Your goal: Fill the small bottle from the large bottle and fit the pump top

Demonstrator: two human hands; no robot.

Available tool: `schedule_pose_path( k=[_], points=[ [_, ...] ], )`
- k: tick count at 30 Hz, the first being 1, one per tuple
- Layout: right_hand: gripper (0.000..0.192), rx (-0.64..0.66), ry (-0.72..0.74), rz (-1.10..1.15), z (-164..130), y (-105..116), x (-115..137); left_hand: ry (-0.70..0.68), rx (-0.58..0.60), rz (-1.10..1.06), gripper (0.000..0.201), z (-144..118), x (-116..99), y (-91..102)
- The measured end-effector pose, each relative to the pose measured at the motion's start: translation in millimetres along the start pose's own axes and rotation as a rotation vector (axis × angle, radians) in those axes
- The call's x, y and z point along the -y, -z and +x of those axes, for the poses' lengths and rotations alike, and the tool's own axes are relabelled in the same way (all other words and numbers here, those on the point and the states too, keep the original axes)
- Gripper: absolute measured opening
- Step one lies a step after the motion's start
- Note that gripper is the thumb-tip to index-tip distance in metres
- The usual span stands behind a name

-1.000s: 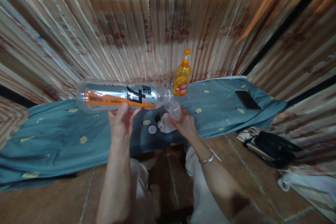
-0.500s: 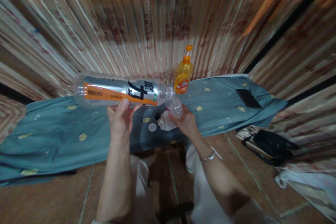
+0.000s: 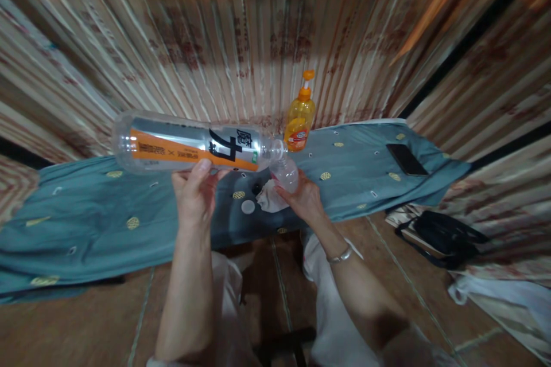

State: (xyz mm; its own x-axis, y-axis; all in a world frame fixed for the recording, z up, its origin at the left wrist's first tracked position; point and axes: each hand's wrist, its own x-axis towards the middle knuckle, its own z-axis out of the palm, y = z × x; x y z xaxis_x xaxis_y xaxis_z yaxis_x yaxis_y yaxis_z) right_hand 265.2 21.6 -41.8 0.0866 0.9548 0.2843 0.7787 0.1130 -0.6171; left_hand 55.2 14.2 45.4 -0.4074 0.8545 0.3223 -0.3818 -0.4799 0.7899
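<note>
My left hand (image 3: pixel 196 186) is closed round the underside of a large clear plastic bottle (image 3: pixel 185 146) with a silver and orange label. The bottle lies nearly level in the air, its neck pointing right. At its mouth is the top of a small clear bottle (image 3: pixel 284 175), which my right hand (image 3: pixel 305 198) grips in a tilted position. The two openings meet or overlap; I cannot tell whether liquid passes between them. Below, a whitish crumpled cloth (image 3: pixel 271 199) lies on the table beside a round pale cap (image 3: pixel 248 207) and a small black item (image 3: pixel 257 189).
An orange pump bottle (image 3: pixel 299 123) stands at the back of the table, which has a teal patterned cloth (image 3: pixel 94 206). A black phone (image 3: pixel 407 159) lies at the right. Striped curtains hang behind. A black bag (image 3: pixel 443 238) is at the lower right.
The large bottle has shifted slightly left, and its far end has risen a little with my left hand. The small bottle stays at its mouth. The view has moved slightly.
</note>
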Motion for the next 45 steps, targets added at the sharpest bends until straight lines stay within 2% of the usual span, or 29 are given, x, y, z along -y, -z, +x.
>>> schedule_pose_path(
  k=[22, 45],
  points=[
    [0.059, 0.002, 0.003, -0.028, 0.2, 0.1, -0.6, 0.013, -0.026, -0.016, 0.04, -1.9, -1.3, -1.1],
    [0.061, 0.015, -0.022, -0.045, -0.4, 1.3, 0.4, -0.004, 0.005, 0.051, 0.04, -2.5, 1.6, 1.0]
  ],
)
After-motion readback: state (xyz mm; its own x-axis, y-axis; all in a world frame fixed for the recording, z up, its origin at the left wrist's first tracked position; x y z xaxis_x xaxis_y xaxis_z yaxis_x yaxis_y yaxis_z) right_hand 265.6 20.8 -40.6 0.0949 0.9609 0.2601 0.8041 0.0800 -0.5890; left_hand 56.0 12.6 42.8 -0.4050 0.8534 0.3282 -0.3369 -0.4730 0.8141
